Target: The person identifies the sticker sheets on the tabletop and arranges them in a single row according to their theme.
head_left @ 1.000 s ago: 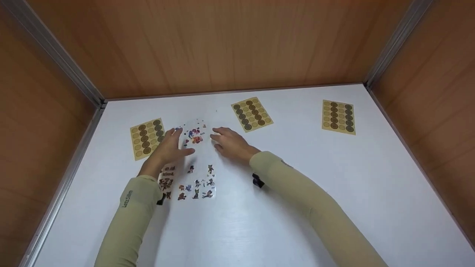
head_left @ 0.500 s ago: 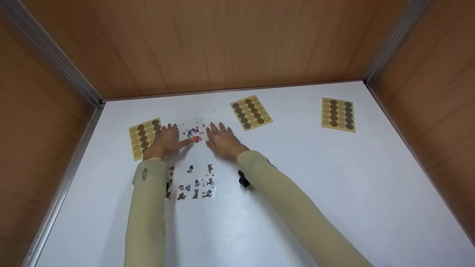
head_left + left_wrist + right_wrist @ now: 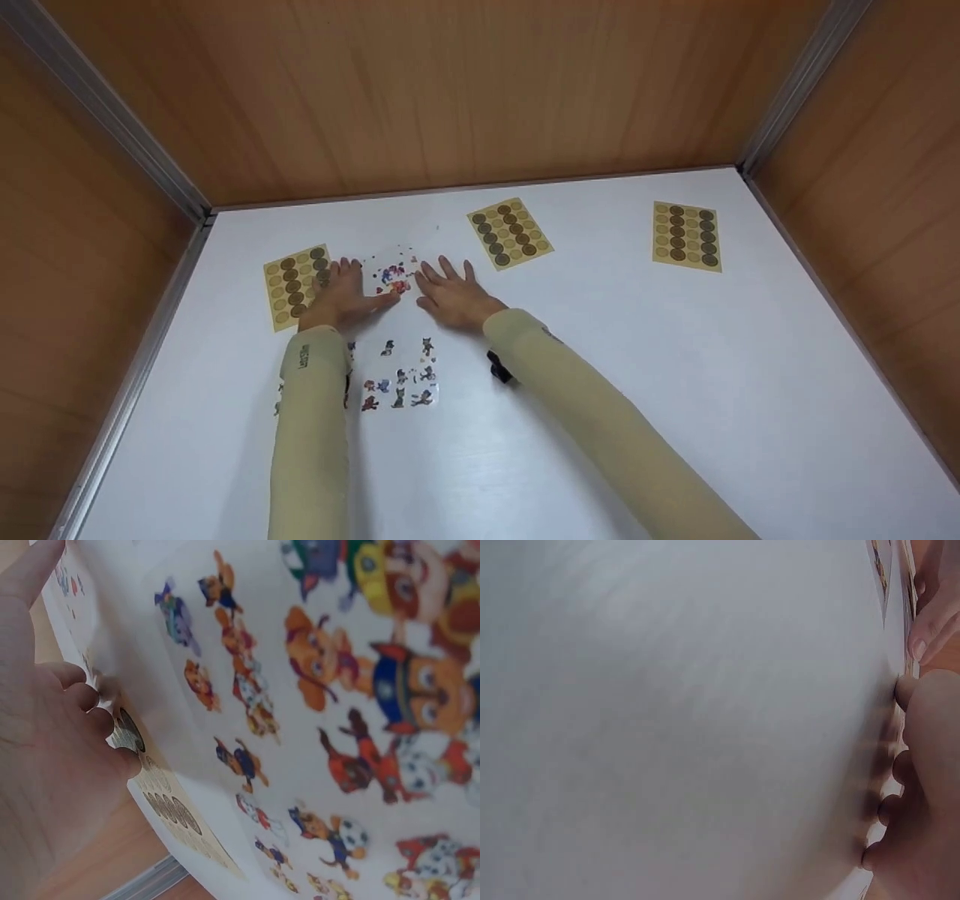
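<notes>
A clear sticker sheet [image 3: 393,277] with small colourful pictures lies flat between my two hands in the head view. My left hand [image 3: 345,295] rests at its left edge, fingers straight and thumb stretched out over the sheet's lower part. Those fingers overlap the right side of a gold sheet of round coin-like stickers [image 3: 289,289]. At the right edge of the clear sheet, my right hand [image 3: 453,298] lies palm down with fingers spread. Nearer me are clear sheets of cartoon-dog stickers [image 3: 399,377], partly hidden by the left forearm; the left wrist view shows these dogs [image 3: 244,682] large.
Two more gold coin-sticker sheets lie on the white table [image 3: 600,360]: one at the back middle [image 3: 510,233], another at the back right [image 3: 686,236]. Wooden panels [image 3: 480,90] enclose the table at the back and both sides.
Both hands have come down to the sides of the upper clear sheet, fingers straightened. The left forearm has swung right, over the nearer sheets, and the right hand has shifted slightly left.
</notes>
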Demonstrator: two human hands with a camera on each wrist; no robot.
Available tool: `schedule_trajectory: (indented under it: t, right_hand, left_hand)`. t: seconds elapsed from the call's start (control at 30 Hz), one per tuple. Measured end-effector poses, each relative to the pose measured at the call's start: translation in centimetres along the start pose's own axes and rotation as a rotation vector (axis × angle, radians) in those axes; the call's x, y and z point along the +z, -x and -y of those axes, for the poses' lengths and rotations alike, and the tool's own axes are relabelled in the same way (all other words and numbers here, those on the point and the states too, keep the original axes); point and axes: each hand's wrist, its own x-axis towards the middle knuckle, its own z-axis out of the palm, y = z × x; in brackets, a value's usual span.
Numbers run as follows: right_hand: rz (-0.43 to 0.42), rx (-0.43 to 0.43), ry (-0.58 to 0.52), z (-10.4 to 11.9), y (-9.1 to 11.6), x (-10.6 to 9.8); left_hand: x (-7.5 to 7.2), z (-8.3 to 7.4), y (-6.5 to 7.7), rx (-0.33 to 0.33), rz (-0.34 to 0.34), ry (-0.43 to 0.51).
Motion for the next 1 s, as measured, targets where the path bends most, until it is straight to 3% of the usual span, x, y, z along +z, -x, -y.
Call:
schedule_trajectory:
  t: [0.3, 0.7, 1.0]
  right_hand:
    - [0.063, 0.003, 0.065, 0.8, 0.0, -0.4]
    - [0.064, 0.064, 0.158, 1.5, 1.0, 0.0]
    - [0.041, 0.082, 0.190, 1.9, 1.0, 0.3]
  left_hand:
    - [0.0, -0.1, -0.5, 0.013, -0.001, -0.019]
    - [0.7, -0.7, -0.6, -0.027, 0.017, 0.042]
    - [0.2, -1.0, -0.8, -0.013, 0.037, 0.018]
